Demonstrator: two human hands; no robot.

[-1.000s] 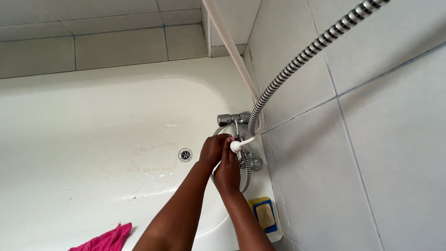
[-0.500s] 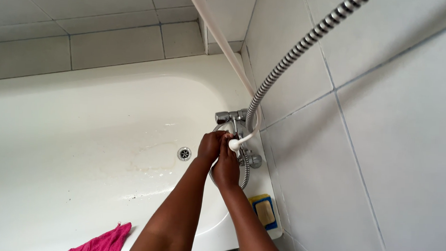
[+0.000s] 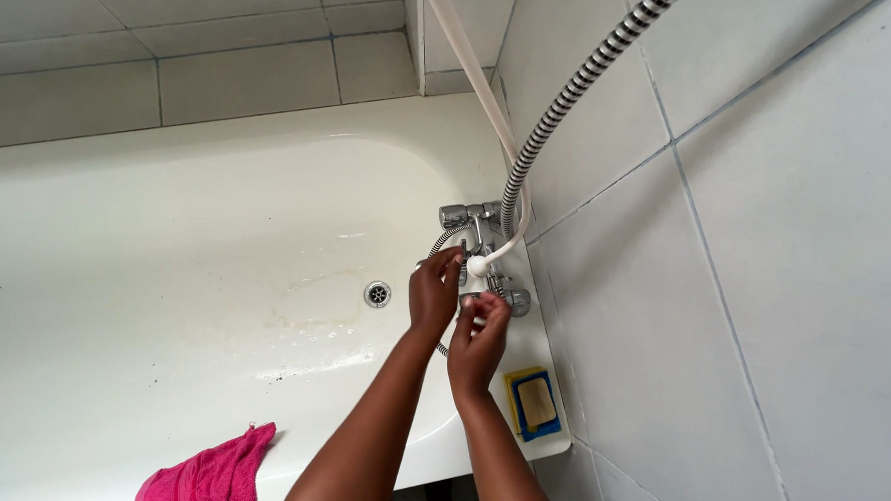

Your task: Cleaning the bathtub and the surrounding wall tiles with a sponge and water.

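Below, a white bathtub (image 3: 164,268) fills the view, its chrome tap (image 3: 481,232) fixed at the right end beside the tiled wall (image 3: 744,294). Left hand (image 3: 434,292) grasps the metal hose (image 3: 573,86) by the tap; right hand (image 3: 479,342) pinches the lower knob (image 3: 513,302).

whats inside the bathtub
The bathtub holds a round drain and yellowish stains; a pink cloth lies at its near edge. The arms cover part of it.
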